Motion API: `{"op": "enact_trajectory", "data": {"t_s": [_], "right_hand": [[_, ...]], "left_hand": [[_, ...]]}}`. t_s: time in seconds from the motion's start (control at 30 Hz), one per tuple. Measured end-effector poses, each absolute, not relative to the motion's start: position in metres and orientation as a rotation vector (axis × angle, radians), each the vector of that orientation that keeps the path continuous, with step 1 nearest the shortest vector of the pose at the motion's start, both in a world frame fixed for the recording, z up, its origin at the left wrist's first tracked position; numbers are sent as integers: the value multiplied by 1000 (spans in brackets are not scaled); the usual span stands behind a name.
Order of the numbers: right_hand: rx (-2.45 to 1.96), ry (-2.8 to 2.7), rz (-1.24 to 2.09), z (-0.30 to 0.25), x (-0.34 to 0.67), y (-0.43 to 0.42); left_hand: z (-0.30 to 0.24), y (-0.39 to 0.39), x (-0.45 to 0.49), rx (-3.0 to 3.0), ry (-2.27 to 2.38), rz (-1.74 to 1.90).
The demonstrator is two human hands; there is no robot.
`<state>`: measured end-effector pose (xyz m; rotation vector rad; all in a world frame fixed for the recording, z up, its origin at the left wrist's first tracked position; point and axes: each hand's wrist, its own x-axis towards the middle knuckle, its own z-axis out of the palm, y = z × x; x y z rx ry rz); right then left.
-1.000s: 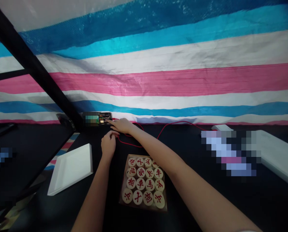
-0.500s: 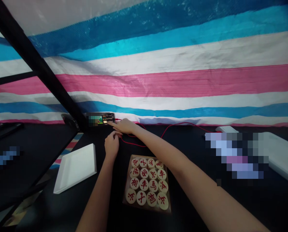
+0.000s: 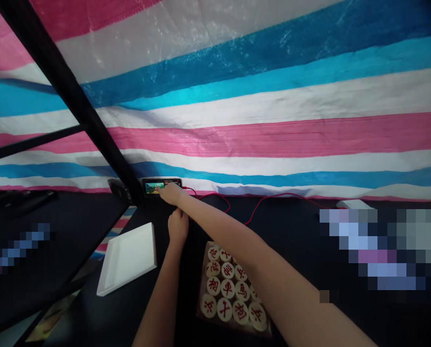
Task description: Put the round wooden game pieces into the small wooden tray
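Note:
A smartphone (image 3: 154,188) with a lit screen leans sideways against the striped sheet at the back of the black table. My right hand (image 3: 171,193) is at its screen, one finger reaching onto the picture, and it holds nothing that I can see. Just below the right wrist, my left hand (image 3: 178,225) rests on the table with its fingers curled in; no object shows in it. A box of round Chinese chess pieces (image 3: 228,288) with red characters lies between my forearms, its right side hidden by my right arm.
Left of my left arm lies a white box lid (image 3: 128,260), hollow side up. A red cable (image 3: 259,208) runs from the phone to a white block (image 3: 355,205) at the right. A black metal post (image 3: 92,130) rises at the left.
My right hand has moved left across the phone's screen, from its right part to the picture. My left hand's fingers have curled in more. The view has tilted upward and shifted left.

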<state>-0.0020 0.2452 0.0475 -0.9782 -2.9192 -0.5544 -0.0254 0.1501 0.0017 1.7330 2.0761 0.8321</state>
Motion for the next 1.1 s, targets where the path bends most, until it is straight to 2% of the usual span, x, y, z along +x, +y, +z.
{"op": "enact_trajectory", "data": {"t_s": [0.67,0.9,1.1], "right_hand": [[-1035,-2888,-499,33,5,248],[-874,-2889,-523,33,2,249],[-914,-2838,-515,37,-6,252]], "left_hand": [[5,147,-25,1789,2035,847],[3,147,-26,1729,2012,904],[2,148,-27,1645,1969,974]]}}
